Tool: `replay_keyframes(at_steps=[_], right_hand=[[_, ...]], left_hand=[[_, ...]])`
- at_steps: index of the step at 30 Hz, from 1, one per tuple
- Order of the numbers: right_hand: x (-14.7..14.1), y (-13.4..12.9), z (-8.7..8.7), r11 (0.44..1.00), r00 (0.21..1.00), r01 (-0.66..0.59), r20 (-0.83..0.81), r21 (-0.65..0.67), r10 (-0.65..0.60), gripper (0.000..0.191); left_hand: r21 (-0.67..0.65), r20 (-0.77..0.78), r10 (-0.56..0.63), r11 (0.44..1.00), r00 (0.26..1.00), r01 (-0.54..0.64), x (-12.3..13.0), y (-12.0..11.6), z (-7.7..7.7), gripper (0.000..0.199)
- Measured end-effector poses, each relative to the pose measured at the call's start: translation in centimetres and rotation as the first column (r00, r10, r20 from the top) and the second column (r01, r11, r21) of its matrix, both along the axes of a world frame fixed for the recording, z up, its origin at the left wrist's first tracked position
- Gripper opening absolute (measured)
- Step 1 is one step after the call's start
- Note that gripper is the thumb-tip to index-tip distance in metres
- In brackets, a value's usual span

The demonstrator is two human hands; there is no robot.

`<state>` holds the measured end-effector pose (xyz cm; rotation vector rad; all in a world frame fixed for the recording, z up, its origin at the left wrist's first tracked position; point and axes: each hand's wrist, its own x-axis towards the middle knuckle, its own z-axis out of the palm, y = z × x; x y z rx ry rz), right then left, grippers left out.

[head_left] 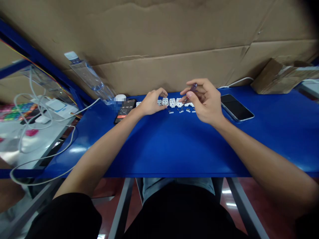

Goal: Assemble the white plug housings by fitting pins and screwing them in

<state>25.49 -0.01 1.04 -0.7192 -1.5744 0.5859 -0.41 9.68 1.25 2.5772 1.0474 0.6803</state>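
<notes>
My right hand holds a small screwdriver with a dark, purplish handle. Its thin shaft slants down and left toward a row of small white plastic blocks along the back of the blue table. Around one white block in that row, the thumb and forefinger of my left hand are closed from front and back. Several small pale strips and dark bits, perhaps screws, lie just in front of the row. Both hands partly cover the ends of the row.
At left, a phone shows a running timer, near a tilted clear bottle and a white round object. A dark-screened phone lies at right, before a cardboard box. White cables loop over the left edge. Cardboard walls the back.
</notes>
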Motion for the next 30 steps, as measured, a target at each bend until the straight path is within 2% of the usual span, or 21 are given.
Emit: replay_keyframes(at_steps=[9, 15, 21, 25, 30], right_hand=[[0.1, -0.2, 0.2, 1.000, 0.999, -0.001, 0.035, 0.000, 0.001, 0.043], [0.0, -0.4, 0.3, 1.000, 1.000, -0.027, 0.011, -0.006, 0.027, 0.040], [0.1, -0.3, 0.2, 1.000, 0.999, -0.025, 0.028, -0.006, 0.025, 0.042], [0.2, -0.1, 0.0, 1.000, 0.999, -0.014, 0.034, 0.008, 0.014, 0.043], [0.2, -0.1, 0.0, 1.000, 1.000, -0.014, 0.026, 0.015, 0.013, 0.041]], left_hand=[[0.004, -0.003, -0.014, 1.000, 1.000, 0.014, -0.1, -0.2, 0.3, 0.040], [0.026, -0.105, -0.035, 0.999, 0.994, 0.038, 0.0, 0.1, 0.5, 0.038], [0.069, -0.066, -0.058, 0.996, 0.996, 0.062, 1.4, -0.3, 0.6, 0.020], [0.086, -0.143, -0.023, 0.996, 0.989, 0.035, 2.5, -0.6, 0.1, 0.011], [0.109, -0.222, -0.013, 0.993, 0.975, 0.038, 3.2, -0.9, -0.3, 0.010]])
